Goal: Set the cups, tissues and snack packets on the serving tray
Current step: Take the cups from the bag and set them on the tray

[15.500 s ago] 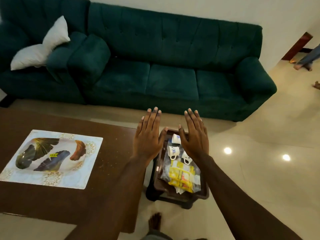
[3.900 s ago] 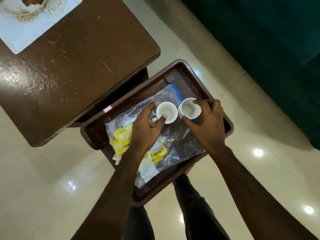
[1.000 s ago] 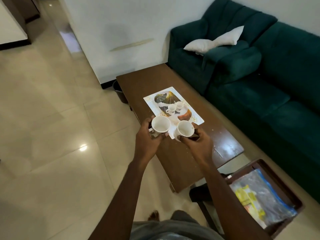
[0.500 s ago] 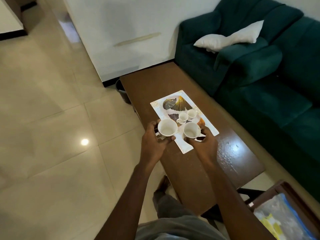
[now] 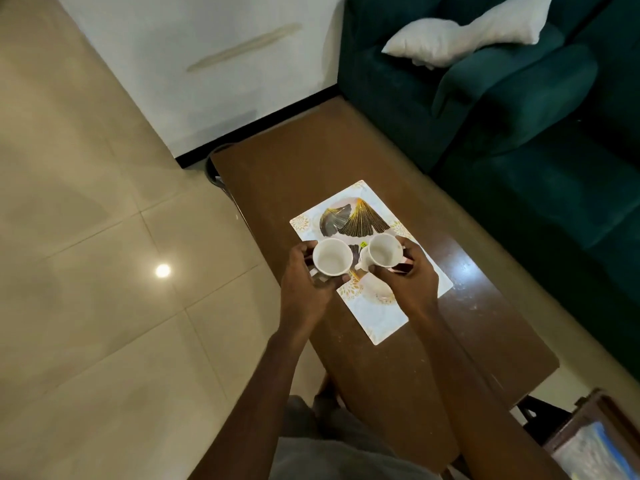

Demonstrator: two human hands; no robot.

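Observation:
My left hand grips an empty white cup, mouth up. My right hand grips a second white cup, tilted slightly toward me. Both cups hover side by side just above the white patterned serving tray, which lies flat on the brown coffee table. The tray's leaf picture shows beyond the cups. Whatever stands on the tray under the cups is hidden by them. A clear plastic bag shows at the bottom right corner.
The bag lies in a dark brown crate on a low stand past the table's near end. A green sofa with a white pillow runs along the table's right side. A dark bin sits at the far corner.
Both hands have carried the cups from the crate toward the tray and lowered them over it. Two small cups seen on the tray half a second ago are now covered.

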